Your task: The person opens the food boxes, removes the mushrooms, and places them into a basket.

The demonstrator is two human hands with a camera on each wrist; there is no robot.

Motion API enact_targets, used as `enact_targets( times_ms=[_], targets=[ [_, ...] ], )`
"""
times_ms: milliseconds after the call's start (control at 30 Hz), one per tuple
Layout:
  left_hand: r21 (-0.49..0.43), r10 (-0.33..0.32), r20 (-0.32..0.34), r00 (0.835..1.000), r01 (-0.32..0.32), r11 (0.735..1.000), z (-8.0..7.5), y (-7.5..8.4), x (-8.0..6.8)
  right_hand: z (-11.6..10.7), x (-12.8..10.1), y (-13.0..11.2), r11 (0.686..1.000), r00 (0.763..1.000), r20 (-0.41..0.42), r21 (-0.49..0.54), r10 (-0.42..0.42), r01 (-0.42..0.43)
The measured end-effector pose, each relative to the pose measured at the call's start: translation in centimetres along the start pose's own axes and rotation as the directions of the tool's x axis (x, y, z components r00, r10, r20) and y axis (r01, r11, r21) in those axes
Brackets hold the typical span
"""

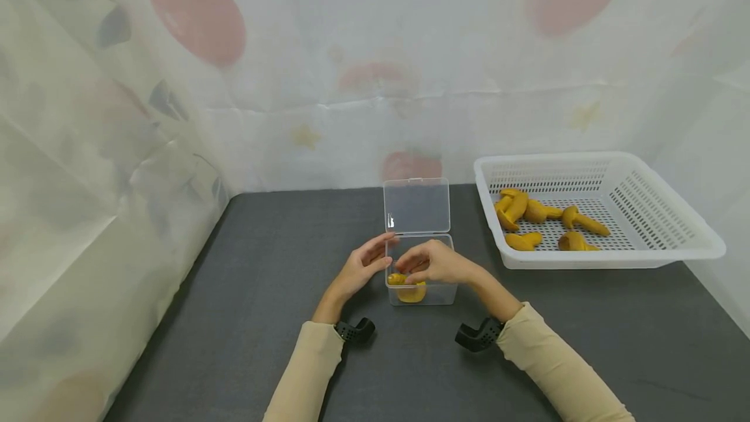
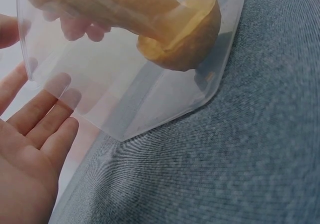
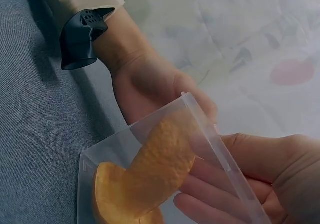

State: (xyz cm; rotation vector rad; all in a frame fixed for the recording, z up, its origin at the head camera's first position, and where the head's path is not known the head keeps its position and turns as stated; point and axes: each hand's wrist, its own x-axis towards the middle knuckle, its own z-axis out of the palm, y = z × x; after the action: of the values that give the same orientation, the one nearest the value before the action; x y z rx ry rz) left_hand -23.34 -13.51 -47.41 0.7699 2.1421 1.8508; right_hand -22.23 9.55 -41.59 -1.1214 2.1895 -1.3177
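A clear plastic box (image 1: pixel 436 294) stands with its lid (image 1: pixel 417 206) raised, and a yellow-brown mushroom (image 3: pixel 155 164) is inside. In the left wrist view the mushroom's cap (image 2: pixel 187 39) is down by the box's floor, its stem slanting upward. My right hand (image 1: pixel 436 262) reaches in over the rim and holds the stem, its thumb at one side and curved fingers (image 3: pixel 210 184) at the other. My left hand (image 1: pixel 360 269) stays at the box's left side, its fingers (image 2: pixel 52 116) extended along the wall, palm toward it.
A white perforated basket (image 1: pixel 674 220) with several mushrooms (image 1: pixel 586 221) stands at the back right. The table (image 1: pixel 281 259) is dark grey, with printed cloth (image 1: pixel 293 38) hanging behind it and at the sides. Black wrist mounts (image 1: pixel 480 335) sit on both forearms.
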Motion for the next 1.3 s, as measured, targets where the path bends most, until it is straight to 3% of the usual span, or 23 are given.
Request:
enact_targets(
  times_ms=[400,633,867,1300],
  targets=[
    [0.000,0.002,-0.007,1.000,-0.002,1.000,-0.08,0.25,-0.12,0.31,0.34,-0.22,0.997,1.000,-0.001,-0.074,0.010,-0.010],
    [0.000,0.007,-0.008,1.000,-0.007,1.000,-0.16,0.18,-0.08,0.25,0.35,-0.02,0.980,0.994,0.019,-0.166,-0.112,0.113],
    [-0.002,0.003,-0.006,1.000,-0.003,1.000,-0.24,0.10,-0.05,0.52,0.55,-0.21,0.984,1.000,-0.001,-0.177,-0.018,0.018],
    [0.001,0.003,-0.003,1.000,-0.003,1.000,-0.01,-0.08,0.04,0.49,-0.12,-0.51,0.988,0.998,-0.060,-0.152,0.026,-0.035]
  ],
)
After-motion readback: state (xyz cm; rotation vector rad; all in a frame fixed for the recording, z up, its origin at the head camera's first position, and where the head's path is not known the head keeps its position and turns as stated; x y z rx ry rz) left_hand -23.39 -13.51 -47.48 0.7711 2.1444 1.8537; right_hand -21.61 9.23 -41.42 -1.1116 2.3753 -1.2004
